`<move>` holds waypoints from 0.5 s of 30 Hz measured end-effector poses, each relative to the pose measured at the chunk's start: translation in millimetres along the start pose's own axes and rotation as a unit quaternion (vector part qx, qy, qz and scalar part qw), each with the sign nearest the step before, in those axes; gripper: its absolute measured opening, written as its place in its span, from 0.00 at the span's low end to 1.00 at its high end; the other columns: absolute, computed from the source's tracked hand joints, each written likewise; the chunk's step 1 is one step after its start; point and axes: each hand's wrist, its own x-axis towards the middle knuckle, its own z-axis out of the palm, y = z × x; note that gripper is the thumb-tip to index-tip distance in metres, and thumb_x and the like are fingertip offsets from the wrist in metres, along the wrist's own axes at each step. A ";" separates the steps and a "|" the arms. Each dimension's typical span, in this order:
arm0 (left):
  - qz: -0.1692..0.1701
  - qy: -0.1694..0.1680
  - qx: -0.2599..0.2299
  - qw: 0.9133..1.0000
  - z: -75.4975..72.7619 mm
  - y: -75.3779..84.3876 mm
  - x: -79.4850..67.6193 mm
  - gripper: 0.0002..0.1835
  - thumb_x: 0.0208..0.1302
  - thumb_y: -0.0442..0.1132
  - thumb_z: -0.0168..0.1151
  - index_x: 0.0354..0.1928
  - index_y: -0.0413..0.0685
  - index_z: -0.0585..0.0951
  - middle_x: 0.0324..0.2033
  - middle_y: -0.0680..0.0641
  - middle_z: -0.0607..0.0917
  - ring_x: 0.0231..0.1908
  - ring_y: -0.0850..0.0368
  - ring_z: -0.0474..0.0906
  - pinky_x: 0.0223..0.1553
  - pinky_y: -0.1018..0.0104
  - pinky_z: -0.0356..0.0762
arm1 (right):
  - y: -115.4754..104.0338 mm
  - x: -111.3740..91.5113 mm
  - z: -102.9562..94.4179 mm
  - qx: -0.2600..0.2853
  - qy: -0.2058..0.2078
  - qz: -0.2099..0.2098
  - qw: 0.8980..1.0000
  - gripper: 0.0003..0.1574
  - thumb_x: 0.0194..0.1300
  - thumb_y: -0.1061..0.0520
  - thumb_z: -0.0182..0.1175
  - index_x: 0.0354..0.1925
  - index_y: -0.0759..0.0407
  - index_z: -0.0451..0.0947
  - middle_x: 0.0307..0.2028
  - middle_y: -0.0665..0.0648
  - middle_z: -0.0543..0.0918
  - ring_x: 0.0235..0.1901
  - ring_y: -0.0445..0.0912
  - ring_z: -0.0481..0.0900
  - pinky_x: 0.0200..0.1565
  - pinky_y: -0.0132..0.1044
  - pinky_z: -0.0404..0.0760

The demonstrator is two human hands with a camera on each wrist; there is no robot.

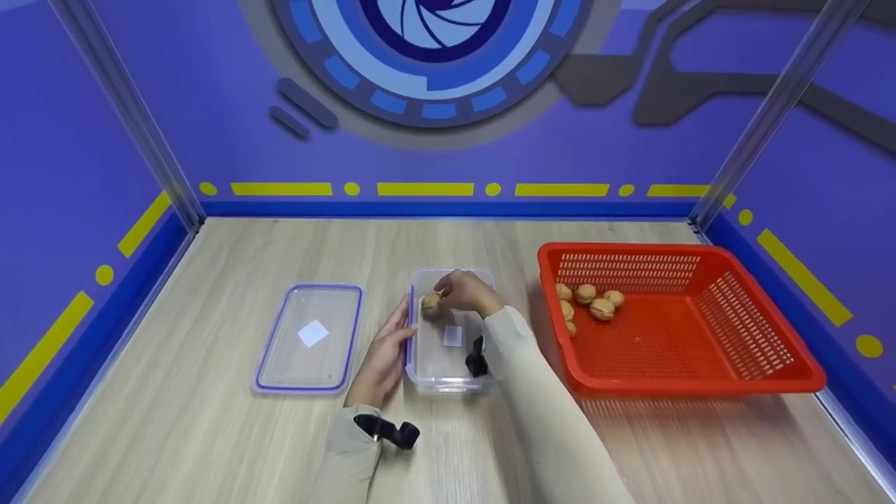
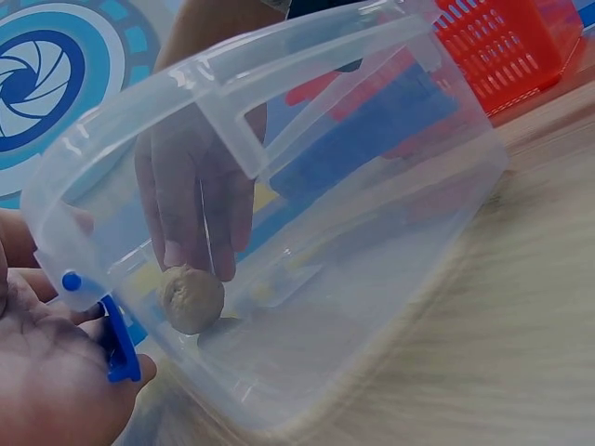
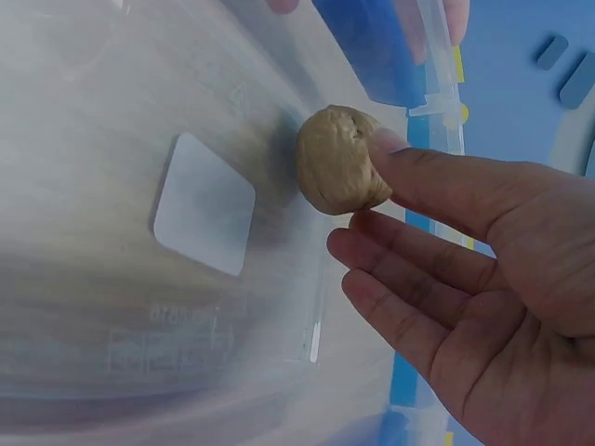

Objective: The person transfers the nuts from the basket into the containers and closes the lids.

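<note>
In the head view, a clear plastic food box (image 1: 434,357) with a small white label (image 1: 453,336) inside its base stands uncovered before me. My left hand (image 1: 385,353) holds its left side wall, thumb at the rim and fingers along the outside. Reaching into the box, my right hand (image 1: 465,290) pinches a walnut (image 1: 430,304) near the far left corner. The right wrist view shows the thumb on the walnut (image 3: 339,160), with the other fingers loosely bent. Through the box wall, the left wrist view shows the walnut (image 2: 192,300) low by the bottom, beneath the fingertips.
A red plastic basket (image 1: 682,386) stands at the right with several walnuts (image 1: 602,308) along its left side. At the left lies a clear lid (image 1: 308,364) with a blue-purple seal and a white label. Printed purple-blue panels (image 1: 448,161) wall in the wooden table (image 1: 210,336).
</note>
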 end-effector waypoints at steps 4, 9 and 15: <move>0.004 -0.008 0.003 1.000 -0.7 -0.3 -0.2 0.36 0.66 0.25 0.41 0.75 0.41 0.45 0.76 0.42 0.38 0.75 0.47 0.30 0.76 0.56 0.30 | -2.3 -2.1 -6.3 0.000 -0.003 0.002 1.000 0.27 0.53 0.61 0.69 0.53 0.68 0.79 0.49 0.66 0.84 0.51 0.56 0.82 0.56 0.45 0.80; 0.007 -0.014 0.003 1.000 -1.9 -2.0 0.6 0.35 0.67 0.25 0.39 0.75 0.41 0.44 0.76 0.41 0.38 0.76 0.48 0.30 0.76 0.56 0.30 | -6.6 -6.2 -19.6 0.000 -0.004 -0.004 1.000 0.26 0.57 0.60 0.67 0.55 0.66 0.78 0.51 0.65 0.83 0.51 0.55 0.82 0.54 0.46 0.82; 0.005 -0.007 0.001 1.000 -1.1 -1.8 0.1 0.36 0.66 0.25 0.40 0.75 0.41 0.45 0.76 0.42 0.39 0.76 0.48 0.30 0.76 0.56 0.30 | -8.0 -13.6 -40.8 -0.018 0.009 -0.027 0.999 0.27 0.57 0.58 0.68 0.55 0.65 0.78 0.51 0.65 0.83 0.51 0.55 0.81 0.55 0.46 0.81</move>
